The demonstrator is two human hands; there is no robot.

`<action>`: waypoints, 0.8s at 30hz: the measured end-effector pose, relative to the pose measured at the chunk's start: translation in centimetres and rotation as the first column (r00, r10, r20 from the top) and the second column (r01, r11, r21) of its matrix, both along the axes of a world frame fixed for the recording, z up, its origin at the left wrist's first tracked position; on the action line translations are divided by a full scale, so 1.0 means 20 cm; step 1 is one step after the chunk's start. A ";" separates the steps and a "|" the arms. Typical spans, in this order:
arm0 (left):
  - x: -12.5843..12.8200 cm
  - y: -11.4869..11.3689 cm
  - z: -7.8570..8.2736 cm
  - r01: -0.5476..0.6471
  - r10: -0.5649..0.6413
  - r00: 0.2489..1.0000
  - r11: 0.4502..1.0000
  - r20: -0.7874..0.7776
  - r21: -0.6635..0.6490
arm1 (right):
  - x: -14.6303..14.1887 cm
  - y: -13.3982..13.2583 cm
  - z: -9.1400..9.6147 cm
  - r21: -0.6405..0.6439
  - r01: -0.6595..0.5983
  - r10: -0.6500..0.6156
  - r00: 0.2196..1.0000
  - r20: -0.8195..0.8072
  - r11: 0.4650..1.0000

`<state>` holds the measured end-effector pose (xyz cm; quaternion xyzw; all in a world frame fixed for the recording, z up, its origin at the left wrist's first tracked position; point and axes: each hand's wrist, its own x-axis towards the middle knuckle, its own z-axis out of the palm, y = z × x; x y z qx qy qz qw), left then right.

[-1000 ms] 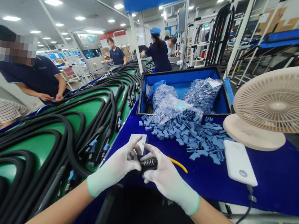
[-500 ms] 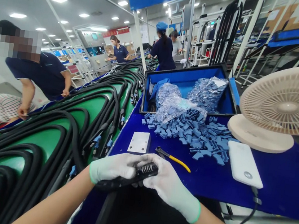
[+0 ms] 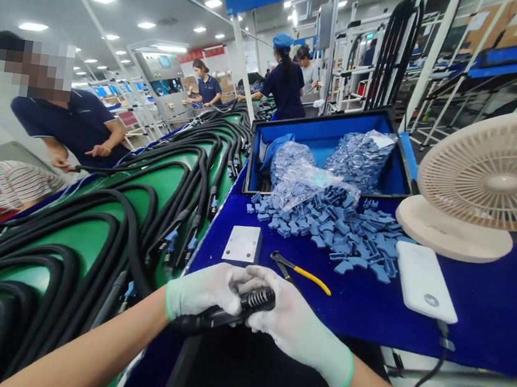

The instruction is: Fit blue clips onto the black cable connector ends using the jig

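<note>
Both of my hands wear white gloves and meet at the near edge of the blue table (image 3: 484,309). My left hand (image 3: 204,290) is closed round a black cable end (image 3: 219,317). My right hand (image 3: 292,323) grips the ribbed spring-like sleeve (image 3: 259,297) at the tip of that same cable. Just beyond my fingers lie a yellow-handled cutter (image 3: 300,273) and a small white plate (image 3: 243,244). A heap of blue plastic clips (image 3: 334,228) is spread farther back on the table.
A blue bin (image 3: 326,140) holds bags of clips. A beige fan (image 3: 491,178) and a white power bank (image 3: 425,282) sit at right. Many black cables (image 3: 94,223) lie on the green conveyor (image 3: 87,241) at left. Other people work beside and beyond the conveyor.
My hands drew back from over the white plate to the table's near edge, uncovering the plate and cutter. The person at left shifted their arms along the conveyor.
</note>
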<state>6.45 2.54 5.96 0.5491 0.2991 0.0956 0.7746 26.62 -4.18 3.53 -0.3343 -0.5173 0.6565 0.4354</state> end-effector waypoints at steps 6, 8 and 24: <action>0.07 -0.08 0.04 -0.169 0.248 0.954 0.908 -0.167 0.383 | 0.02 0.07 -0.07 -0.085 0.000 -0.009 0.994 -0.105 0.996; 0.05 -0.13 0.03 -0.214 0.467 0.862 0.689 -0.198 0.693 | 0.02 0.09 -0.10 -0.121 0.113 -0.129 0.982 -0.139 0.986; -0.06 0.11 0.13 -0.912 0.803 0.409 0.373 0.433 0.170 | 0.25 0.67 -0.06 0.485 0.032 -0.479 0.231 0.847 0.874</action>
